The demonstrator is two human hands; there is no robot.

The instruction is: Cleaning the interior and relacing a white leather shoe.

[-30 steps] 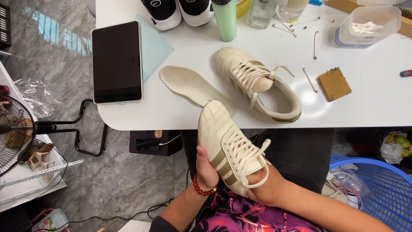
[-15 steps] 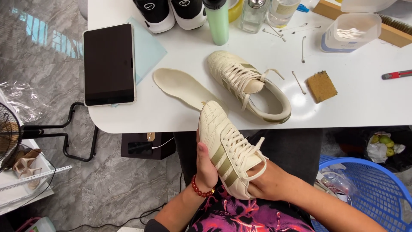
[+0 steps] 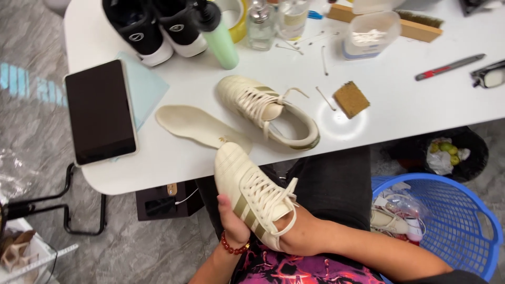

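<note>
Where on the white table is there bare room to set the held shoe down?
Bare patches on the table: the near edge between tablet and insole, and right of the brown sponge below the red cutter. The far edge around the green bottle is crowded.

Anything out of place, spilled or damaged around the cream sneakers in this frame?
Nothing looks damaged. The insole lies loose beside the second sneaker on the table, and cotton swabs are scattered by their open tub. The right hand is inside the held sneaker; the left hand steadies it.
</note>
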